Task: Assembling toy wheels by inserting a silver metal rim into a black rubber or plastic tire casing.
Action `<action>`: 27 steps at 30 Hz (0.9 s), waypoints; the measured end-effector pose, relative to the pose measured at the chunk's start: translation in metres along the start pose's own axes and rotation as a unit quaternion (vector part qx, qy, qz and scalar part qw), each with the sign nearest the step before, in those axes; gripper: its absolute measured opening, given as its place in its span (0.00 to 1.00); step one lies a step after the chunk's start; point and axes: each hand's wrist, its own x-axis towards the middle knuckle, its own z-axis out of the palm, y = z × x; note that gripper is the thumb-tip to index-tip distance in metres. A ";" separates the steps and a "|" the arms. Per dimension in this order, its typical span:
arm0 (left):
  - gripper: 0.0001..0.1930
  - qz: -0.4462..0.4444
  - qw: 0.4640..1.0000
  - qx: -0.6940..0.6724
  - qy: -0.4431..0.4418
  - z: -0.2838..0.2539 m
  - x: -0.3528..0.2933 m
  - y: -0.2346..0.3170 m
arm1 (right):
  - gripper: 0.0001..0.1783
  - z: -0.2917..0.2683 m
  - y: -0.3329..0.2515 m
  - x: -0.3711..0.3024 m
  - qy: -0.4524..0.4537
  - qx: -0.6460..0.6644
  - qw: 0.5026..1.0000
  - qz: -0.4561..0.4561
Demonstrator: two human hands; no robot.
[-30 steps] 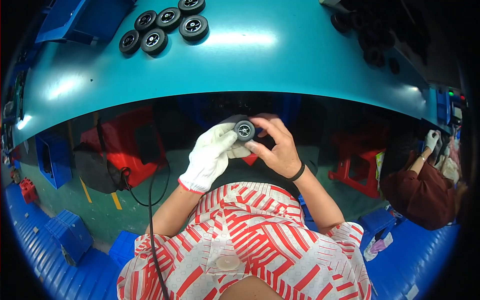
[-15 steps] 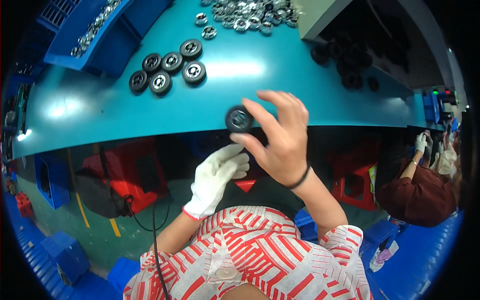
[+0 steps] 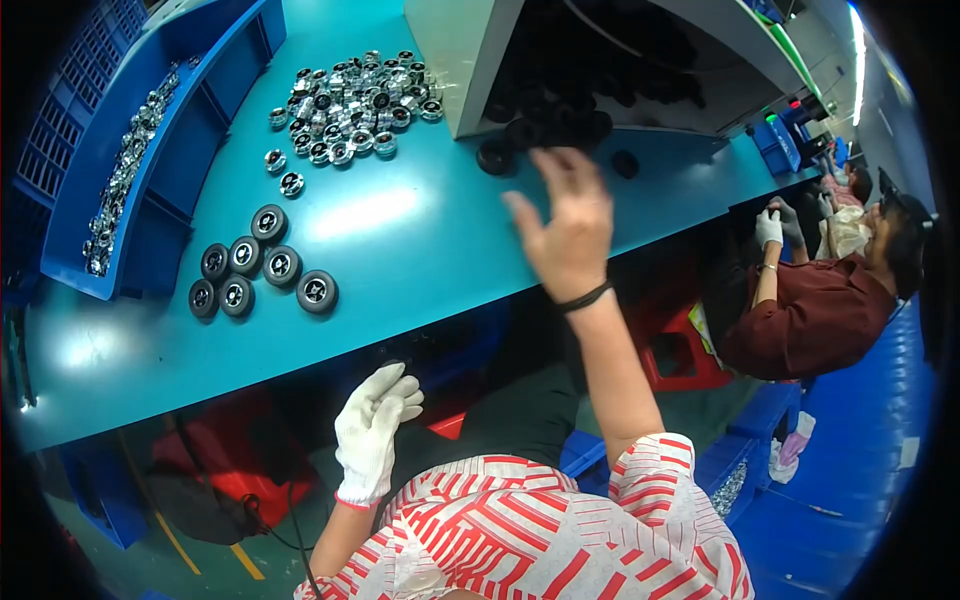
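Observation:
My right hand (image 3: pixel 572 225), bare with a dark band at the wrist, reaches over the table with fingers apart and holds nothing. Just beyond its fingertips lie loose black tyres (image 3: pixel 495 157), some inside a dark, open-sided housing. My left hand (image 3: pixel 371 430), in a white glove, stays low beside the table's near edge. Its fingers are curled together; anything inside them is hidden. A dark shape shows at its fingertips, too unclear to name. Several finished wheels, black tyres with silver hubs, form a group at the left, with one wheel (image 3: pixel 317 292) at its right end.
Loose silver hubs (image 3: pixel 340 152) are heaped at the far middle of the teal table (image 3: pixel 420 240). A long blue bin (image 3: pixel 165 190) of shiny parts stands at the left. The pale housing wall (image 3: pixel 465 70) rises beside the heap. At the right sits another person (image 3: pixel 815 315).
My right hand has let go of the wheel and moved right and farther away, to the tyres. One more wheel lies with the group. The whole view has shifted.

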 end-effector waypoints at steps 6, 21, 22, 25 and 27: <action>0.23 -0.022 0.999 0.020 -0.022 0.028 -0.001 0.001 | 0.26 -0.004 0.053 -0.011 -0.016 -0.027 0.999 0.020; 0.20 -0.061 0.987 -0.136 -0.055 0.013 0.001 -0.004 | 0.31 -0.028 -0.072 -0.116 -0.318 0.465 0.823 0.070; 0.21 -0.054 0.987 -0.145 -0.053 0.009 0.000 -0.007 | 0.31 -0.025 -0.074 -0.120 -0.311 0.473 0.821 0.075; 0.21 -0.047 0.988 -0.145 -0.022 0.001 -0.004 -0.010 | 0.32 -0.017 -0.081 -0.127 -0.300 0.484 0.819 0.064; 0.21 -0.039 0.987 -0.154 -0.017 -0.005 -0.005 -0.013 | 0.32 -0.015 -0.084 -0.130 -0.311 0.482 0.816 0.064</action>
